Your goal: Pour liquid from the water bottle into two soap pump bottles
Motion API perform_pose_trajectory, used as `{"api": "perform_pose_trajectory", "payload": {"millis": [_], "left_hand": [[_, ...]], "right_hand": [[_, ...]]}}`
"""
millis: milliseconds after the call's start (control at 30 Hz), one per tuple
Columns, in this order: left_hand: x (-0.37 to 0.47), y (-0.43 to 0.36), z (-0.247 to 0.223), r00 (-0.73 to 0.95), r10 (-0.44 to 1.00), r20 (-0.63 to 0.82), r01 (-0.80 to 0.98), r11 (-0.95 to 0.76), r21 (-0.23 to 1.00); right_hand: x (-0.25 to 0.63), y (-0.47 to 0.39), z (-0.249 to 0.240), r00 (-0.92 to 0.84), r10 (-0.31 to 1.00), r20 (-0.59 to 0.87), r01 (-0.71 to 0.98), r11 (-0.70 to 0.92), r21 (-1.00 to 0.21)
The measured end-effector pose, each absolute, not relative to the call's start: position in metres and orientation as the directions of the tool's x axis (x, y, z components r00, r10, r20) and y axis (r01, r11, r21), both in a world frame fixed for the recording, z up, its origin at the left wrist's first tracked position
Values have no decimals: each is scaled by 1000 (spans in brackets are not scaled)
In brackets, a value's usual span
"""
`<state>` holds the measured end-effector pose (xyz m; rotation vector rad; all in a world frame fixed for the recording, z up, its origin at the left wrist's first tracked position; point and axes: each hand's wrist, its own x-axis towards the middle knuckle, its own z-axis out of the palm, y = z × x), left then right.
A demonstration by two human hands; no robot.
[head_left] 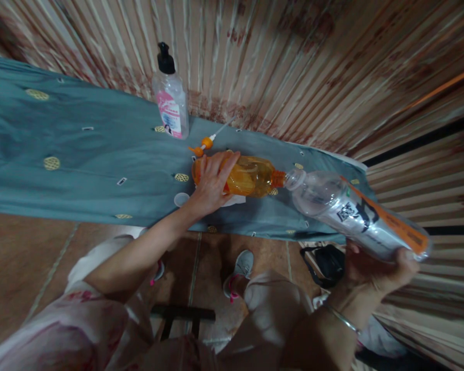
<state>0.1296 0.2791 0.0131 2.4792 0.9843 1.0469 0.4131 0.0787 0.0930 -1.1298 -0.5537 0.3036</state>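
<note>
One pleated curtain [255, 56]: behind the cloth.
Teal cloth [100, 139]: pineapple-printed, beneath the bottles.
Clear bottle [332, 201]: tilted, mouth against the amber neck; right hand [375, 273] gripping near its base.
Amber bottle [253, 175]: sideways over the cloth; left hand [215, 180] wrapped around its base end, hands apart.
Black-topped bottle [172, 108]: upright near the curtain.
Orange pump [205, 145]: lying beside the amber bottle.
</note>
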Motion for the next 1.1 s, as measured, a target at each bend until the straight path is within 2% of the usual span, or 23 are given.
{"api": "perform_pose_trajectory", "payload": {"millis": [667, 1100], "left_hand": [[130, 279, 14, 504, 690, 519, 484, -723, 492], [130, 280, 10, 510, 655, 558, 474, -755, 453]], "right_hand": [[418, 76, 90, 847, 480, 231, 20, 405, -914], [416, 77, 92, 849, 475, 230, 14, 416, -909]]}}
